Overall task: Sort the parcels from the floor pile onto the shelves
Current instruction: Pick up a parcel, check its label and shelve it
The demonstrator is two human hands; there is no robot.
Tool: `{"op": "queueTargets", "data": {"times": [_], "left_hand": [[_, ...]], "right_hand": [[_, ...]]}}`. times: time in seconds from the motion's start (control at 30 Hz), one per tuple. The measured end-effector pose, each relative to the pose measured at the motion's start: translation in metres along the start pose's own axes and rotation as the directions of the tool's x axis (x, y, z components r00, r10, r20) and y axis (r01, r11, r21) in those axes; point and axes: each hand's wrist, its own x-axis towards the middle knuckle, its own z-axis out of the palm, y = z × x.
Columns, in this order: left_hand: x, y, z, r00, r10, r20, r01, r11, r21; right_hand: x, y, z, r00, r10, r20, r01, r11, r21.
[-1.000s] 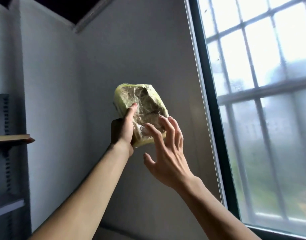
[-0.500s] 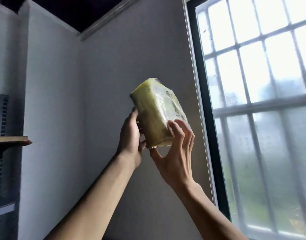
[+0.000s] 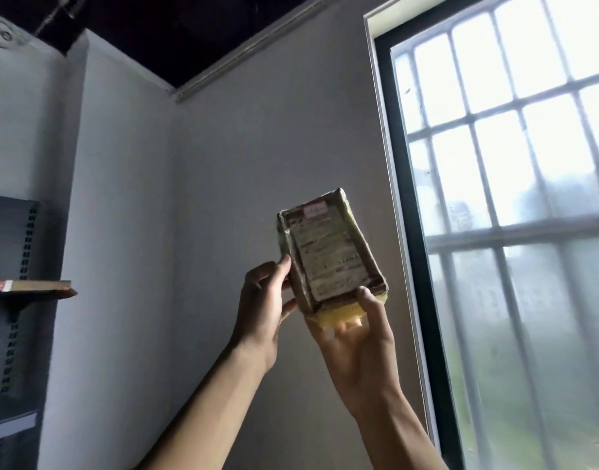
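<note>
- Parcel (image 3: 328, 252) sits mid-frame, raised against the wall, with its long axis near upright, its top leaning slightly left and its label facing the camera.
- Left grip (image 3: 264, 307) pinches its lower left edge; right grip (image 3: 355, 337) cups the bottom end, thumb on the face.
- Shelf (image 3: 37, 285) lies well apart at the left edge, so the left grip is nearer.

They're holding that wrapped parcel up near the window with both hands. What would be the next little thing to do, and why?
Probably swing it left toward the shelf. The parcel is gripped near its lower end by the left hand and right hand, and its printed label faces the person, so it looks ready to be read. The shelving stands at the left edge.
</note>
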Motion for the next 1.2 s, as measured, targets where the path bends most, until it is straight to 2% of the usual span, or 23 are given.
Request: {"op": "queueTargets", "data": {"times": [0.07, 0.13, 0.2, 0.23, 0.3, 0.37, 0.43, 0.53, 0.6, 0.67, 0.73, 0.8, 0.87, 0.93, 1.0, 1.1, 1.2], "left_hand": [[0.002, 0.001, -0.005, 1.000, 0.003, -0.002, -0.003, 1.000, -0.023], [0.004, 0.004, -0.011, 1.000, 0.009, -0.021, -0.010, 1.000, -0.021], [0.005, 0.005, -0.019, 0.992, 0.079, -0.100, -0.071, 0.994, 0.081], [0.006, 0.006, -0.026, 0.974, 0.161, -0.156, -0.135, 0.976, 0.169], [0.008, 0.003, -0.040, 0.901, 0.397, -0.173, -0.306, 0.866, 0.394], [0.010, -0.003, -0.053, 0.854, 0.519, -0.045, -0.408, 0.720, 0.561], [0.008, -0.011, -0.062, 0.869, 0.488, 0.076, -0.422, 0.655, 0.627], [0.003, -0.021, -0.068, 0.903, 0.353, 0.245, -0.420, 0.603, 0.678], [-0.002, -0.027, -0.071, 0.925, 0.224, 0.308, -0.379, 0.616, 0.690], [-0.005, -0.032, -0.073, 0.944, 0.187, 0.271, -0.325, 0.653, 0.684], [-0.008, -0.032, -0.074, 0.960, 0.219, 0.177, -0.281, 0.742, 0.608], [-0.006, -0.032, -0.074, 0.976, 0.175, 0.128, -0.214, 0.868, 0.448], [-0.003, -0.030, -0.075, 0.988, 0.059, 0.142, -0.096, 0.957, 0.273], [-0.004, -0.026, -0.070, 0.984, -0.028, 0.174, -0.004, 0.984, 0.180], [-0.006, -0.025, -0.063, 0.989, -0.038, 0.141, 0.020, 0.992, 0.128], [-0.012, -0.032, -0.048, 0.997, -0.050, -0.058, 0.048, 0.998, -0.030], [-0.020, -0.047, -0.030, 0.970, -0.081, -0.230, 0.037, 0.981, -0.190]], "right_hand": [[-0.003, 0.002, 0.005, 0.999, 0.040, 0.007, -0.040, 0.999, 0.029], [-0.006, 0.002, 0.005, 0.998, 0.052, 0.022, -0.051, 0.999, -0.014], [-0.005, 0.001, 0.001, 0.999, 0.047, 0.011, -0.046, 0.992, -0.121], [-0.004, 0.000, -0.001, 1.000, 0.031, 0.002, -0.030, 0.981, -0.192], [0.000, -0.002, -0.006, 0.999, -0.051, -0.019, 0.040, 0.920, -0.391], [0.002, -0.004, -0.010, 0.984, -0.176, -0.021, 0.127, 0.787, -0.604], [0.003, -0.005, -0.012, 0.962, -0.271, 0.037, 0.198, 0.597, -0.778], [0.003, -0.001, -0.012, 0.956, -0.268, 0.118, 0.209, 0.342, -0.916], [0.001, 0.001, -0.013, 0.966, -0.230, 0.121, 0.186, 0.285, -0.940], [0.001, -0.003, -0.014, 0.969, -0.231, 0.091, 0.172, 0.359, -0.917], [0.004, -0.010, -0.019, 0.968, -0.249, 0.026, 0.147, 0.480, -0.865], [0.009, -0.015, -0.027, 0.970, -0.239, -0.039, 0.114, 0.595, -0.796], [0.016, -0.018, -0.036, 0.971, -0.216, -0.102, 0.074, 0.679, -0.730], [0.021, -0.017, -0.043, 0.967, -0.215, -0.138, 0.062, 0.720, -0.691], [0.023, -0.014, -0.049, 0.957, -0.230, -0.176, 0.070, 0.773, -0.630], [0.019, -0.009, -0.050, 0.949, -0.201, -0.242, 0.079, 0.897, -0.435], [0.010, 0.003, -0.042, 0.984, -0.114, -0.135, 0.035, 0.874, -0.485]]}}
